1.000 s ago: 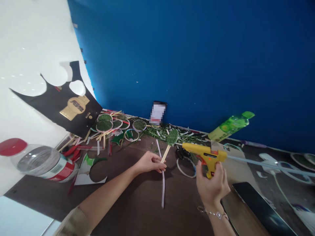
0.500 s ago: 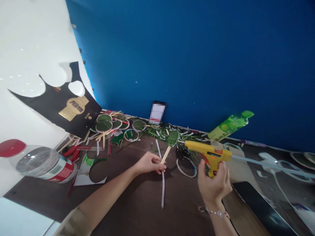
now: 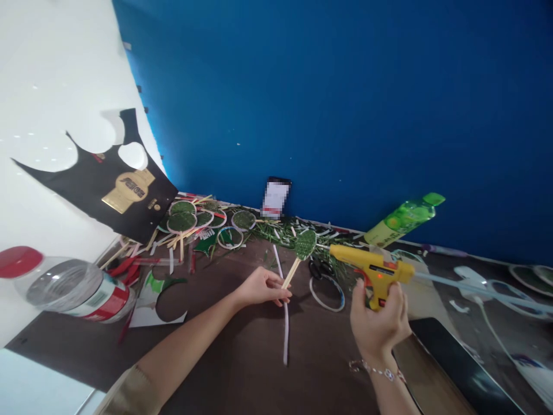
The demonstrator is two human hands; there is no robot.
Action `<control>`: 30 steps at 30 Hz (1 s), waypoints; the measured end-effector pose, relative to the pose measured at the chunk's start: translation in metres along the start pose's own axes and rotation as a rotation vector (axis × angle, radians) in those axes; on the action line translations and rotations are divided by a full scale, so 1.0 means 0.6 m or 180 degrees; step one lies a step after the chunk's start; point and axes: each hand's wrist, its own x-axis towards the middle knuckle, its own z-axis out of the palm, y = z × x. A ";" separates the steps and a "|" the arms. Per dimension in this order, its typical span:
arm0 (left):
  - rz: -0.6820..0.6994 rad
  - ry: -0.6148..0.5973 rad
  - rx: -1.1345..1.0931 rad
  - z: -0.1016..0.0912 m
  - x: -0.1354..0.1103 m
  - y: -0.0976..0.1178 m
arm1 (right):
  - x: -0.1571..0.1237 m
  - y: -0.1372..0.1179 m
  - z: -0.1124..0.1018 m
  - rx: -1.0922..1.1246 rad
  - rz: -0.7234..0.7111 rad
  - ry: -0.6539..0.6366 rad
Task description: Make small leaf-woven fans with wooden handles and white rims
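My left hand point(image 3: 268, 286) is closed on the wooden sticks of a small round green fan point(image 3: 306, 245), which tilts up and to the right. In my right hand point(image 3: 380, 317) is a yellow hot glue gun point(image 3: 367, 266), its small light glowing and a long glue stick point(image 3: 470, 291) running out of its back. The gun's nozzle points left at the fan's right edge; whether it touches I cannot tell. A pale narrow strip point(image 3: 286, 337) lies on the table below my left hand. Close by are black scissors point(image 3: 320, 268) and a white ring point(image 3: 313, 294).
Several round green fans point(image 3: 181, 222) and green clippings point(image 3: 276, 230) lie along the blue wall. A phone point(image 3: 276, 197) leans there. At left stand a red-capped plastic jar point(image 3: 82, 288) and cut black card point(image 3: 142, 190); at right, a green bottle point(image 3: 404, 220) and dark tablet-like slab point(image 3: 462, 363).
My right hand and the glue gun have shifted slightly to the right. The fan in my left hand has turned a little, while the left hand stays in place.
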 end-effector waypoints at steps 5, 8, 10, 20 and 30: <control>-0.0012 -0.0021 0.0040 0.000 -0.001 0.000 | -0.001 0.003 0.002 0.0052 0.0055 -0.0058; -0.0024 -0.0031 0.0050 0.000 -0.001 0.000 | 0.000 0.006 0.004 0.0023 0.0057 -0.0013; -0.0035 -0.0033 0.0043 0.001 -0.001 0.001 | 0.001 0.007 0.004 -0.0015 0.0044 -0.0002; -0.0009 -0.0036 -0.0128 0.001 -0.001 0.002 | 0.012 -0.005 -0.004 0.0001 0.0427 -0.0520; 0.0164 0.0323 -0.0492 -0.001 0.004 0.000 | 0.027 0.106 0.025 -0.0484 0.1411 -0.1696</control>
